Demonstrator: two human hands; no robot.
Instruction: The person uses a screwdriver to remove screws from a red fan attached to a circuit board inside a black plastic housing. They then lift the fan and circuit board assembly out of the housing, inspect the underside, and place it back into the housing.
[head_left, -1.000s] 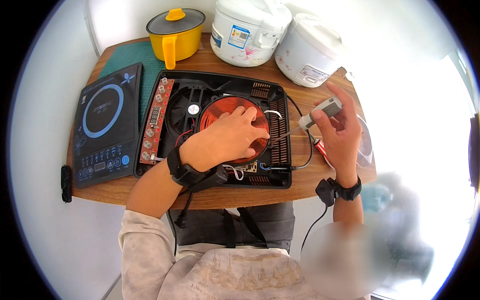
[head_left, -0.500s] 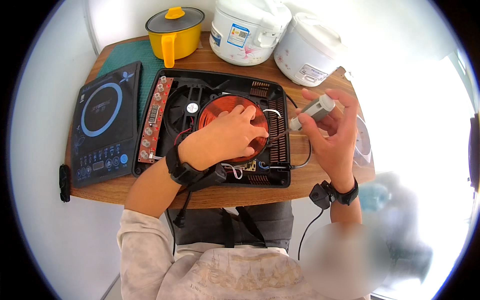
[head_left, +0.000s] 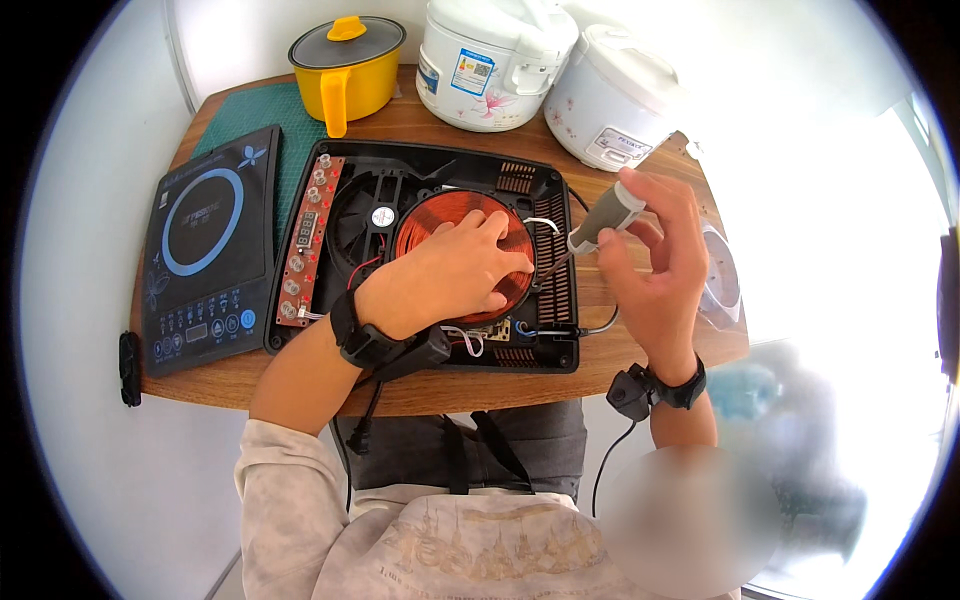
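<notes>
In the head view, an opened black casing (head_left: 455, 162) lies mid-desk (head_left: 400, 120). The left hand (head_left: 440, 270) rests on its copper coil (head_left: 424, 222), fingers spread. At the coil's three o'clock, the right hand's (head_left: 662, 275) fingers grip a grey screwdriver (head_left: 608, 213), its shaft slanting toward the coil's edge; contact is unclear. From the casing, a dark panel (head_left: 207, 235) lies at nine o'clock, a yellow pot (head_left: 365, 95) at eleven.

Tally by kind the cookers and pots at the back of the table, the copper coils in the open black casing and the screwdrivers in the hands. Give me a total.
Rice cookers: 2, both white
Pot: 1, yellow
Coil: 1, under the left hand
Screwdriver: 1, in the right hand
Total: 5
</notes>
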